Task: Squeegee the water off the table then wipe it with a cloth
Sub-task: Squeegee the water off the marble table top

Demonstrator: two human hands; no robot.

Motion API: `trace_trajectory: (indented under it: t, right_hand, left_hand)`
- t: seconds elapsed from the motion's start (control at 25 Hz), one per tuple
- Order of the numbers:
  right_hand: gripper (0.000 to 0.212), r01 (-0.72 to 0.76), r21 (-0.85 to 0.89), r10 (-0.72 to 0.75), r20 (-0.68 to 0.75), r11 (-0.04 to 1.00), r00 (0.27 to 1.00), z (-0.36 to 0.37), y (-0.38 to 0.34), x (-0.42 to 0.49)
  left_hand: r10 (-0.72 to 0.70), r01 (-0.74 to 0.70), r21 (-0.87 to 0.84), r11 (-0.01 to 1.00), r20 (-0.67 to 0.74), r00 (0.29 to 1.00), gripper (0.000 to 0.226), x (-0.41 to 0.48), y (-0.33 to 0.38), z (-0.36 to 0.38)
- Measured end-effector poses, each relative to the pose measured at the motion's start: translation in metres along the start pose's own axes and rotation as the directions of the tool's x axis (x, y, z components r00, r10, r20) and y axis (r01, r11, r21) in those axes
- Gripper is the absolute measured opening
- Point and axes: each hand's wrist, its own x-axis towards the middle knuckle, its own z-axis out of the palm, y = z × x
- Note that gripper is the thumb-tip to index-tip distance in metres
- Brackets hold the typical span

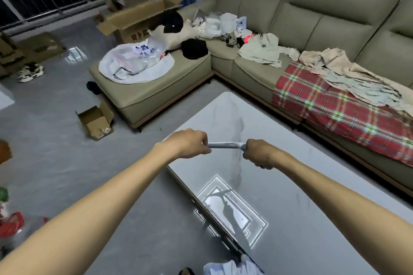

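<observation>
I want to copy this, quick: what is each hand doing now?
Left hand: fingers closed on one end of the pale grey plastic squeegee.
Right hand: closed round its handle end.

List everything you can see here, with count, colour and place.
squeegee: one, pale grey, between both hands over the table
table: one, grey-white marble pattern, centre right
sofa: one, olive, L-shaped, behind the table
plaid blanket: one, red, on the sofa's right seat
clothes: several, mixed colours, strewn on the sofa
large cardboard box: one, brown, behind the sofa's left end
small cardboard box: one, brown, floor left of the sofa
shoes: one pair, black-white, floor far left
left hand: one, gripping the squeegee's left end
right hand: one, gripping its handle
</observation>
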Motion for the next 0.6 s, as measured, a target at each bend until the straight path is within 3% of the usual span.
trace_trajectory:
  t: [0.28,0.6]
  right_hand:
    - [0.029,-0.103,0.155,0.112,-0.047,0.983,0.993,-0.025,-0.030,0.145]
    - [0.019,-0.190,0.209,0.202,-0.037,0.959,0.979,-0.069,-0.051,0.289]
  left_hand:
    - [0.050,-0.050,-0.007,0.999,0.046,0.998,0.026,0.151,-0.065,-0.037]
    - [0.059,-0.054,-0.038,0.998,0.148,0.987,0.026,0.312,-0.121,-0.056]
